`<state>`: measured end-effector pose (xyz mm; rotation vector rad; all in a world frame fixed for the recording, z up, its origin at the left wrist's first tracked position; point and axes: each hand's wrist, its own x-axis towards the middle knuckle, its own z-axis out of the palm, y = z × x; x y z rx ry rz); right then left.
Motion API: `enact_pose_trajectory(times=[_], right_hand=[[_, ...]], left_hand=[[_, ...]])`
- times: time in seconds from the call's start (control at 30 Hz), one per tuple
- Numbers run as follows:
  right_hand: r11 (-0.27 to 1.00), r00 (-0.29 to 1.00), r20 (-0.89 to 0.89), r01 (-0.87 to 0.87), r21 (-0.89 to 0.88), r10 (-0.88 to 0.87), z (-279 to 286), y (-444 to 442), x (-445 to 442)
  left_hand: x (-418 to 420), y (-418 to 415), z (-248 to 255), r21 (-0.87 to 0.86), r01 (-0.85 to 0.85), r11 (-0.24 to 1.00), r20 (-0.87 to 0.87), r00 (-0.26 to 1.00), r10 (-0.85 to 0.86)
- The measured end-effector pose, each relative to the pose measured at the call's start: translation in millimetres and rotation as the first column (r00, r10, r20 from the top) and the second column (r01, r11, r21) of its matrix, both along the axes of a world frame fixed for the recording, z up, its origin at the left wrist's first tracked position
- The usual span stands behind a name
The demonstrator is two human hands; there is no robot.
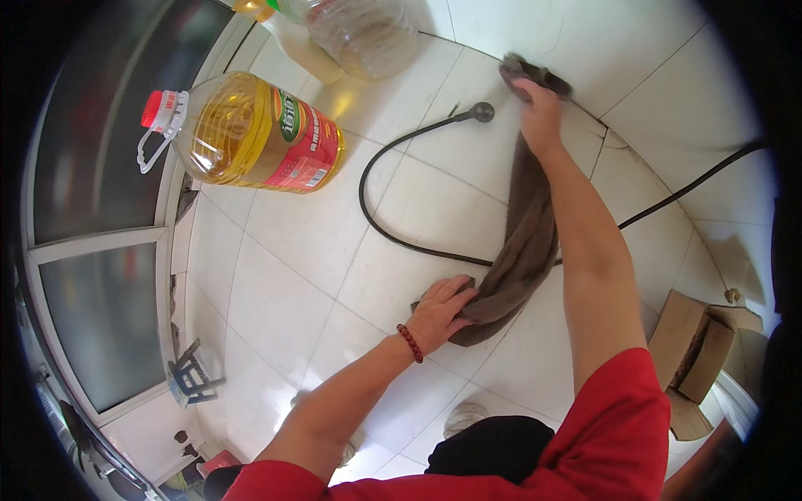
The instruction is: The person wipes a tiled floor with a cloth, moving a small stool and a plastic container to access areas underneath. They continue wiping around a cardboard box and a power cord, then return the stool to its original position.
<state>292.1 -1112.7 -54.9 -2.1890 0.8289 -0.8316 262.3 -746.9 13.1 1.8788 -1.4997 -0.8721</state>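
Note:
A brown cloth (532, 219) stretches in a twisted band between my two hands. My right hand (540, 116) grips its far end, bunched up close to the line where the white tiles meet the wall. My left hand (442, 310), with a bead bracelet at the wrist, lies on the near end, fingers over the fabric. Beneath the cloth passes a black cable (401, 241), curving round to a round black end piece (482, 112) left of my right hand.
A large bottle of yellow oil (269, 138) stands at upper left, with a clear plastic container (369, 37) and a pale bottle (307, 50) behind it. An open cardboard box (683, 338) sits at right. A small stool (191, 379) is by the framed glass panels (100, 319).

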Motion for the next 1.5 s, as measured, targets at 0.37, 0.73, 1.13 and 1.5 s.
enact_pose_trajectory(times=[0.37, 0.73, 1.13, 1.5], right_hand=[[0.963, 0.646, -0.748, -0.074, -0.259, -0.152, 40.5, 11.2, -20.2], [0.899, 0.437, -0.794, 0.315, -0.305, -0.422, 43.5, 28.8, -98.6], [0.956, 0.865, -0.5, 0.176, 0.236, -0.036, 120.7, 141.3, -166.6], [0.512, 0.443, 0.26, 0.707, 0.488, -0.858, 145.1, 90.2, -297.8]], left_hand=[[-4.6, -4.0, 6.5, 0.031, -0.016, 0.999, 0.1, 0.995, 0.013], [-15.8, 11.4, 4.4, 0.02, -0.029, 0.999, 0.274, 0.961, 0.023], [-10.8, 33.3, 8.4, -0.148, -0.066, 0.987, 0.075, 0.994, 0.077], [-70.7, -17.5, 90.9, -0.148, 0.093, 0.985, -0.339, 0.931, -0.139]])
